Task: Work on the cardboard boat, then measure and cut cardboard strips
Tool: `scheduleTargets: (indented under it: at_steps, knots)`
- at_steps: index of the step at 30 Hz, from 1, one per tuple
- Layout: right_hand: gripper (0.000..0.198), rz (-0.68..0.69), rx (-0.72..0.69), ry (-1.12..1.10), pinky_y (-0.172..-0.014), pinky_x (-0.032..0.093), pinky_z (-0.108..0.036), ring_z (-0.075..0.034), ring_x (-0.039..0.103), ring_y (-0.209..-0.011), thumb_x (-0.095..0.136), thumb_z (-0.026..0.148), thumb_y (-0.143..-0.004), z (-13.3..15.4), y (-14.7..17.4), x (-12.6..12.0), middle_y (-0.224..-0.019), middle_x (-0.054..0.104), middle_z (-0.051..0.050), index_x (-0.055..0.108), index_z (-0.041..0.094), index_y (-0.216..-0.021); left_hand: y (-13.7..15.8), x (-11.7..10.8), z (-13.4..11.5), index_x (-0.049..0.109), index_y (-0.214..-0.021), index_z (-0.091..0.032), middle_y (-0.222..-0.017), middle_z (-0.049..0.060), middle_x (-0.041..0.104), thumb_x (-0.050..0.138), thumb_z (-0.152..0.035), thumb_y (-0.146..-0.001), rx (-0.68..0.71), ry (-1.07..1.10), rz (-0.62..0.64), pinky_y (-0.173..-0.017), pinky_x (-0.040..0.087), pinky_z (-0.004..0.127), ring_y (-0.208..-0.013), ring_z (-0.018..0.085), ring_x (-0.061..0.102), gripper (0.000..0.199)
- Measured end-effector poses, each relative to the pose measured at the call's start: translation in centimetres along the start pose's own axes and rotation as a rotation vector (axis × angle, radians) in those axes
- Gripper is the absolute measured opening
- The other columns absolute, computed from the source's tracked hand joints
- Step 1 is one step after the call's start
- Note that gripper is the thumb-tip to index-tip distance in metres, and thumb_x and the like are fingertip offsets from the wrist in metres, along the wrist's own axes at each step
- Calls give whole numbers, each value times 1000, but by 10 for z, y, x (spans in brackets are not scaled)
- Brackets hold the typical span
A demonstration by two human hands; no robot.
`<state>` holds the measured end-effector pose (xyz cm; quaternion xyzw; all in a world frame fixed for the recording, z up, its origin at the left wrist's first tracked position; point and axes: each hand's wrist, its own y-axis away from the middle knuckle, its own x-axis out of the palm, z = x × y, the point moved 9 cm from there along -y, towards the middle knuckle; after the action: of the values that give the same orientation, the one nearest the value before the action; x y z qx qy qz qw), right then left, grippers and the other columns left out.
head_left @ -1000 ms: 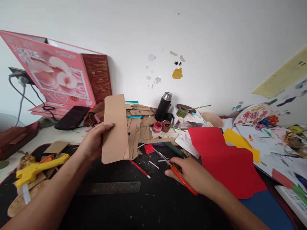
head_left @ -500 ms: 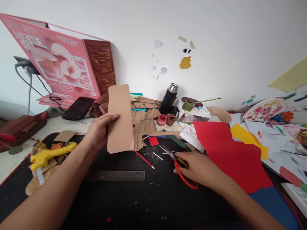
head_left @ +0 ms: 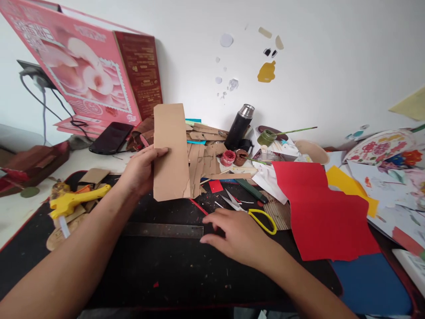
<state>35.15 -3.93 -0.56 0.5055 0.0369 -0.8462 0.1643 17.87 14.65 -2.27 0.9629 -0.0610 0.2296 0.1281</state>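
Observation:
My left hand [head_left: 142, 170] grips a rectangular piece of cardboard [head_left: 171, 155] by its left edge, thumb on the front face, holding it up over the table. My right hand [head_left: 229, 235] has its fingers apart with nothing between them, and its fingertips hover near the right end of a metal ruler [head_left: 162, 230]. Just behind that hand lie the scissors [head_left: 262, 220], blades spread and a yellow handle showing; the rest of them is hidden. A red pencil [head_left: 198, 206] lies partly under the cardboard. A small red square [head_left: 216, 186] rests farther back.
A yellow glue gun [head_left: 75, 199] lies at left among cardboard scraps. Behind are stacked cardboard strips [head_left: 207, 161], a black thermos [head_left: 238, 128] and open paint jars [head_left: 228, 157]. Red paper [head_left: 328, 208] covers the right side. A pink box [head_left: 89, 75] stands at back left.
My right hand has let go of the scissors, which now lie behind it, and has moved left toward the ruler. My left hand still holds the cardboard. The view has shifted slightly.

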Motion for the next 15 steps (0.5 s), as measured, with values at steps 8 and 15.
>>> scheduleTargets:
  at_steps: [8,15]
  knots:
    - [30,158,-50,216,-75,51,-35,-28,75,-97,79,43,-99,23,-39,35,-113,76,-10,73,16,-110,-3,0,2,77,-95,-16,-89,5,79,87,-28,-62,22,2,29,-72,55,35,-79,24,66,37]
    - [14,35,-87,-25,-69,43,-30,-19,68,-81,80,25,-96,19,-36,16,-95,74,-3,68,20,-92,-1,-2,-10,75,-94,-19,-93,8,80,81,-30,-64,100,-52,-5,-77,60,41,-88,31,72,32]
